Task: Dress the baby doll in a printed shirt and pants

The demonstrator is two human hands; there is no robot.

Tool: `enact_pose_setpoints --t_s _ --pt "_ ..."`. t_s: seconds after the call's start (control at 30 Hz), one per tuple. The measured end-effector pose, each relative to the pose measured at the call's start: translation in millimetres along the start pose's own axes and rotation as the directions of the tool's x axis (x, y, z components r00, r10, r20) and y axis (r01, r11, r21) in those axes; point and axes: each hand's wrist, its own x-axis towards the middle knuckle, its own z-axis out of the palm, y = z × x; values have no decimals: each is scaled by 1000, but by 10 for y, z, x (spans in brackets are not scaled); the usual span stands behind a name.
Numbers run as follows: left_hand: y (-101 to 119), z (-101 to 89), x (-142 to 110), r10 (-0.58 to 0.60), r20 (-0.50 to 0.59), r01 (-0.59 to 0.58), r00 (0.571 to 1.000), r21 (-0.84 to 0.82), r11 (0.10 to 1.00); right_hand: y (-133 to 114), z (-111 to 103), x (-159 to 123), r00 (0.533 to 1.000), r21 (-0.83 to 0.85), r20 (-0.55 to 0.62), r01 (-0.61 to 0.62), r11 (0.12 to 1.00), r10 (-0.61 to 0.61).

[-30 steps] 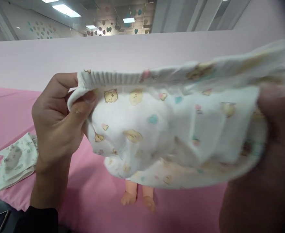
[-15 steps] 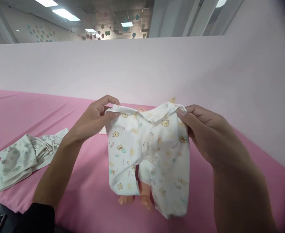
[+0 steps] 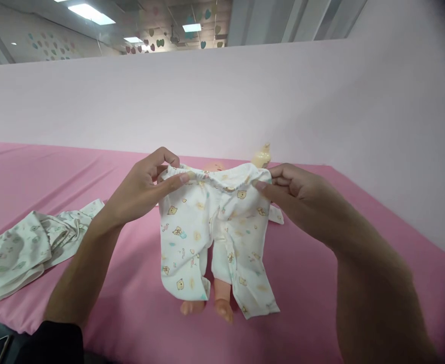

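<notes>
My left hand (image 3: pixel 142 187) pinches the left end of the waistband of small white baby trousers (image 3: pixel 214 237) printed with bears and hearts. My right hand (image 3: pixel 301 199) pinches the right end of the same waistband. The trousers hang spread out between both hands, legs pointing toward me, over a doll (image 3: pixel 207 303) lying on the pink sheet. Only the doll's feet and a bit of its head show past the cloth.
A pink sheet (image 3: pixel 55 172) covers the surface, bounded by a pale pink wall behind and to the right. A crumpled patterned garment (image 3: pixel 29 250) lies at the left. A cream baby bottle (image 3: pixel 260 155) stands behind the doll near the wall.
The trousers were close to the camera, stretched wide. Both hands have since moved them away and down over the doll, and the waistband is now held narrower.
</notes>
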Motion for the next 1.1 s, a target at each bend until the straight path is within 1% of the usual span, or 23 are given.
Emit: enact_pose_setpoints --t_s 0.03,0.07,0.1,0.13,0.2,0.23,0.27,0.3,0.37,0.4,0.47,0.57,0.67,0.77,0.83,0.97,1.0,1.1 --pt "-3 15 2 2 11 -1 1000 -1 1000 -5 4 -20 1000 -61 7 24 998 -24" --pt "-3 30 0 2 23 -2 1000 -4 1000 -19 8 -47 997 -110 -4 72 991 -73" --pt "0 47 -4 2 34 -2 999 -1 1000 -43 15 -81 989 -148 -22 142 979 -147" --pt "6 65 -10 5 45 -5 999 13 1000 -78 24 -120 970 -162 -40 230 960 -239" --pt "20 105 -26 23 68 -28 997 66 997 -180 59 -199 914 -139 -16 399 906 -405" --pt "28 125 -34 39 88 -48 995 99 994 -243 88 -231 892 -108 8 451 886 -453" --pt "36 144 -41 58 116 -73 992 130 989 -310 124 -254 878 -69 28 478 875 -478" --pt "43 160 -47 77 149 -101 986 158 982 -378 167 -263 876 -41 51 481 876 -479" --pt "55 180 -56 110 207 -151 972 194 969 -504 258 -242 889 -19 125 446 895 -440" --pt "60 183 -60 119 226 -167 967 206 964 -556 300 -216 890 -20 181 428 903 -418" --pt "69 177 -67 118 240 -173 964 223 959 -629 362 -155 892 -33 262 389 921 -367" --pt "78 157 -79 95 263 -159 960 238 958 -658 395 -102 910 -66 306 313 947 -279" --pt "86 146 -90 74 297 -153 952 252 955 -622 398 -108 923 -77 336 225 971 -187" --pt "87 149 -98 73 306 -156 949 255 954 -581 396 -109 913 -75 397 137 988 -96" --pt "82 156 -104 83 310 -167 947 257 952 -573 390 -83 874 -77 484 98 992 -49" --pt "61 190 -119 99 329 -195 939 272 942 -600 370 21 732 -104 680 46 994 37" --pt "56 203 -123 104 332 -202 938 276 940 -608 367 51 703 -113 709 27 993 62" --pt "54 244 -133 124 334 -222 935 274 936 -614 376 129 638 -115 760 -50 992 120"
